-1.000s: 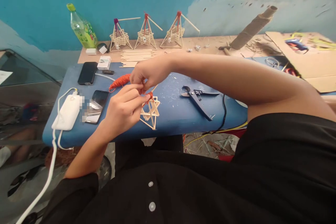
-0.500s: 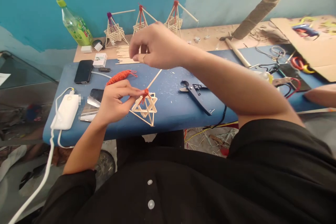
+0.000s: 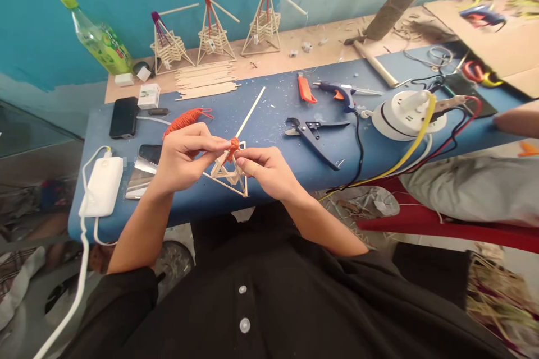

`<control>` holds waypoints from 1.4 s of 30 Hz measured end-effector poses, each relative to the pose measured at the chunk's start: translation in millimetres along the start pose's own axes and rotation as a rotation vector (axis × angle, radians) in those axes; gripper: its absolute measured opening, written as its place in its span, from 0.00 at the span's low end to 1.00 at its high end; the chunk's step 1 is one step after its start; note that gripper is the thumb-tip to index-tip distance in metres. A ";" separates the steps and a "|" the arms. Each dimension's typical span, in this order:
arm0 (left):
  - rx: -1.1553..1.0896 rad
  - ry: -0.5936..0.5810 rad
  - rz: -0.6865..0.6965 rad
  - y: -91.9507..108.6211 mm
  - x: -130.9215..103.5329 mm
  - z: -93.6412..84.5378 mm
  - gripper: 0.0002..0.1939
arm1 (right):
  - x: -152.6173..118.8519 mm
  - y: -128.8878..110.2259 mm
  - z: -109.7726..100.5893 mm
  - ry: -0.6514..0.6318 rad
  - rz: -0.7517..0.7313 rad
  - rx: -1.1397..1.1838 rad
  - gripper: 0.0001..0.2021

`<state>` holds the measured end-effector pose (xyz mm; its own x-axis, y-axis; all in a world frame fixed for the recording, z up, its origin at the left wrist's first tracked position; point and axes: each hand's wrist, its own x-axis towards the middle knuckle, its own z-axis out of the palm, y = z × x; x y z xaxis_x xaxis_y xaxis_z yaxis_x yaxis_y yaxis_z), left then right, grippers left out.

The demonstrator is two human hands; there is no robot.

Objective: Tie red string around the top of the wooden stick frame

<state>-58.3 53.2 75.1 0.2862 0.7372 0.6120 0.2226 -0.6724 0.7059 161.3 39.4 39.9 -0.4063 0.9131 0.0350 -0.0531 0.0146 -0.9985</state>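
A small pyramid-shaped stick frame (image 3: 231,178) stands on the blue tabletop in front of me, its peak wrapped in orange yarn (image 3: 234,145). One long stick (image 3: 251,111) juts from the peak up and to the right. My left hand (image 3: 183,158) pinches the wrapped peak from the left. From the right, my right hand (image 3: 269,171) closes thumb and forefinger on the frame just below the wrapping; any loose yarn end there is hidden. Beside my left hand lies a bundle of orange yarn (image 3: 183,122).
Several loose sticks (image 3: 206,79) lie behind the frame, near finished-looking stick models (image 3: 261,25) along the wall. To the right are cutters (image 3: 314,140), a glue gun (image 3: 341,92), an orange utility knife (image 3: 305,90) and a white power strip (image 3: 400,115). A power bank (image 3: 101,186) and phone (image 3: 123,118) sit left.
My right hand has come down from above the loose sticks to the frame's peak. The view has shifted, uncovering the glue gun and knife. My left hand keeps its pinch.
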 end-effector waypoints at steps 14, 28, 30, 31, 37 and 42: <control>0.041 -0.052 -0.002 5.5 -0.6 -7.9 0.07 | 1.9 -6.1 2.9 0.102 -0.014 0.119 0.16; 0.101 0.027 -0.147 11.0 -3.5 -14.8 0.09 | 12.9 -30.1 -9.8 0.108 -0.242 -0.019 0.13; 0.090 0.041 -0.152 10.0 -4.4 -15.8 0.08 | 14.1 -30.3 -8.9 0.132 -0.294 -0.019 0.12; 0.086 0.050 -0.148 9.1 -4.8 -16.2 0.08 | 14.3 -30.0 -7.7 0.160 -0.324 -0.032 0.10; 0.142 0.078 -0.170 7.4 -8.4 -18.9 0.03 | 12.1 -26.2 2.9 0.338 -0.446 -0.126 0.04; 0.184 0.042 -0.167 13.4 -9.6 -21.6 0.05 | 12.5 -25.1 10.1 0.279 -0.434 -0.053 0.08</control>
<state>-78.2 38.6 86.3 0.1935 0.8384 0.5096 0.4308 -0.5393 0.7236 148.4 46.3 65.9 -0.0976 0.8921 0.4411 -0.1134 0.4304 -0.8955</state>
